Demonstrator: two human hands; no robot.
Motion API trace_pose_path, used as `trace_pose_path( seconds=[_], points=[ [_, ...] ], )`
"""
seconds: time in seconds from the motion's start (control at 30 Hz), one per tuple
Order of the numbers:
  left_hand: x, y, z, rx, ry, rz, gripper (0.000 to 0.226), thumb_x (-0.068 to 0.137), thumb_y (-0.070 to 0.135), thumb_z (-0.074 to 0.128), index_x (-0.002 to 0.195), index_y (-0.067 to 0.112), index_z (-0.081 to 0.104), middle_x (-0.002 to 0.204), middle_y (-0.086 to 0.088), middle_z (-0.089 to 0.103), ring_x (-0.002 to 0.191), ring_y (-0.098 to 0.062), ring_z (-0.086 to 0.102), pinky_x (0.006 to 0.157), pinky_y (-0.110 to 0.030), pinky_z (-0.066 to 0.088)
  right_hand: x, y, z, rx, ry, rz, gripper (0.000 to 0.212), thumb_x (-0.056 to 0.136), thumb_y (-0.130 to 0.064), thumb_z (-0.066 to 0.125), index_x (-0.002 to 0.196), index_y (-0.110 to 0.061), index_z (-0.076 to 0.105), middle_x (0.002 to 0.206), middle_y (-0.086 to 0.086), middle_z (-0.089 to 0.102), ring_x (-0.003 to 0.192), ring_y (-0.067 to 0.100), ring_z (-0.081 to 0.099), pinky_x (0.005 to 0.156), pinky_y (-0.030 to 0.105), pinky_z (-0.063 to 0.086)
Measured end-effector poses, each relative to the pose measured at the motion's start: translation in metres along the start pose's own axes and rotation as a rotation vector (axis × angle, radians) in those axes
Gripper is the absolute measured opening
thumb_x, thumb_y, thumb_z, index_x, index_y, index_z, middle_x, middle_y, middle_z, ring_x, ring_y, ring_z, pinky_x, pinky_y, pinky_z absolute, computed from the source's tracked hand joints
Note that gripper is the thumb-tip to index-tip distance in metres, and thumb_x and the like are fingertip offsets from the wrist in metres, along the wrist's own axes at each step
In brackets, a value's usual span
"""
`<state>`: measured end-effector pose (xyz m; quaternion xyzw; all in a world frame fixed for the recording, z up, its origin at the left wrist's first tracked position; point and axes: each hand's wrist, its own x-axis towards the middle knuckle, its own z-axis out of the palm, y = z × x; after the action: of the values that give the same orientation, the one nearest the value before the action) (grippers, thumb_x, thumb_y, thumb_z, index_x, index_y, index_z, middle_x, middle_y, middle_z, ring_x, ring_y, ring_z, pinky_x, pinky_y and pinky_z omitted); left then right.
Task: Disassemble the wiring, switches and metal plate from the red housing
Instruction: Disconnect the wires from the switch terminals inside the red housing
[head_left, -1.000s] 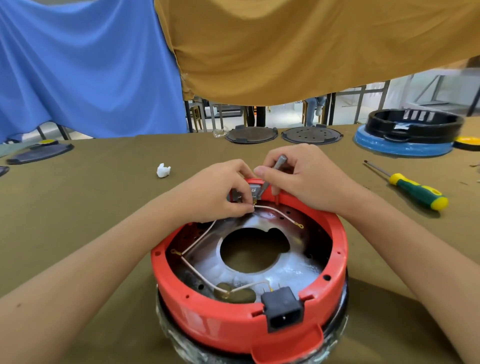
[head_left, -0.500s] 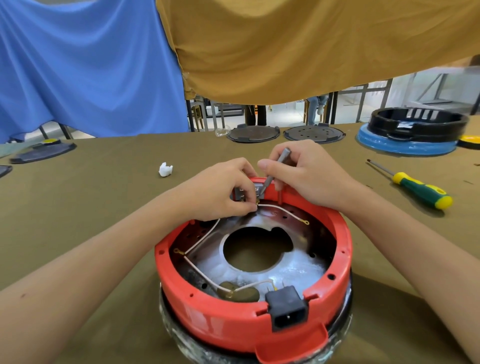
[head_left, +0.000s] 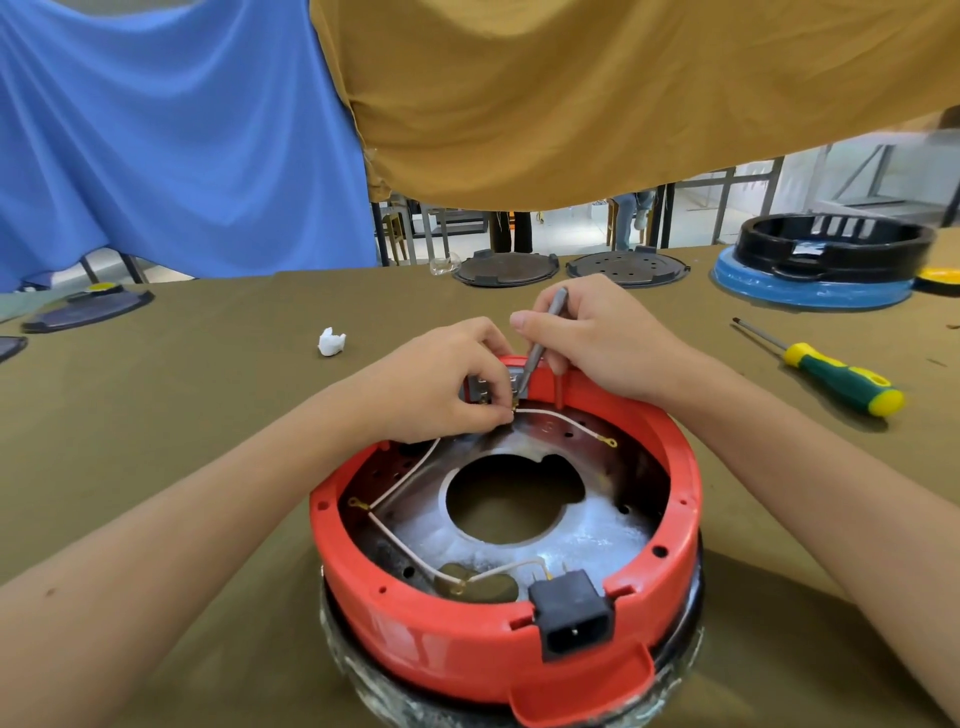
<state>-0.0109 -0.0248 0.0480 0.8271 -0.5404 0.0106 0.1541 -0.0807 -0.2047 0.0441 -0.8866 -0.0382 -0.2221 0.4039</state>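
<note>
The round red housing (head_left: 457, 644) sits upside down in front of me, with a shiny metal plate (head_left: 582, 535) with a large centre hole inside it. White wires (head_left: 400, 486) run round the inside to brass terminals and to a black power socket (head_left: 571, 616) at the near rim. At the far rim, my left hand (head_left: 441, 382) pinches a wire terminal at the grey switch (head_left: 475, 387). My right hand (head_left: 597, 338) holds a thin grey metal tool (head_left: 540, 343) with its tip down at that switch.
A green and yellow screwdriver (head_left: 831, 376) lies to the right on the olive cloth. A small white part (head_left: 331, 342) lies at left. Two dark round plates (head_left: 506, 270) and a black ring on a blue base (head_left: 815, 270) stand at the back.
My right hand has lifted slightly, and the grey tool now stands steeper at the switch. My left hand stays pinched on the terminal.
</note>
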Motion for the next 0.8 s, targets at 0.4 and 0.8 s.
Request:
trace_pose_path(
  seconds=[0.4, 0.8],
  points=[
    [0.0, -0.001, 0.0, 0.014, 0.006, 0.01, 0.006, 0.084, 0.028, 0.074, 0.081, 0.023, 0.076, 0.117, 0.008, 0.05, 0.105, -0.01, 0.055, 0.095, -0.035, 0.044, -0.011, -0.006, 0.0, -0.114, 0.035, -0.121, 0.033, 0.097, -0.028, 0.061, 0.071, -0.008, 0.063, 0.055, 0.004, 0.061, 0.047, 0.005, 0.044, 0.052, 0.026, 0.037],
    [0.001, 0.001, -0.001, -0.006, -0.006, 0.022, 0.007, 0.084, 0.022, 0.075, 0.077, 0.021, 0.075, 0.117, 0.004, 0.051, 0.105, -0.01, 0.053, 0.096, -0.037, 0.043, 0.0, -0.012, 0.0, -0.16, -0.039, -0.084, 0.035, 0.097, -0.027, 0.059, 0.063, -0.017, 0.058, 0.051, -0.002, 0.059, 0.043, 0.004, 0.044, 0.05, 0.021, 0.036]
  ],
)
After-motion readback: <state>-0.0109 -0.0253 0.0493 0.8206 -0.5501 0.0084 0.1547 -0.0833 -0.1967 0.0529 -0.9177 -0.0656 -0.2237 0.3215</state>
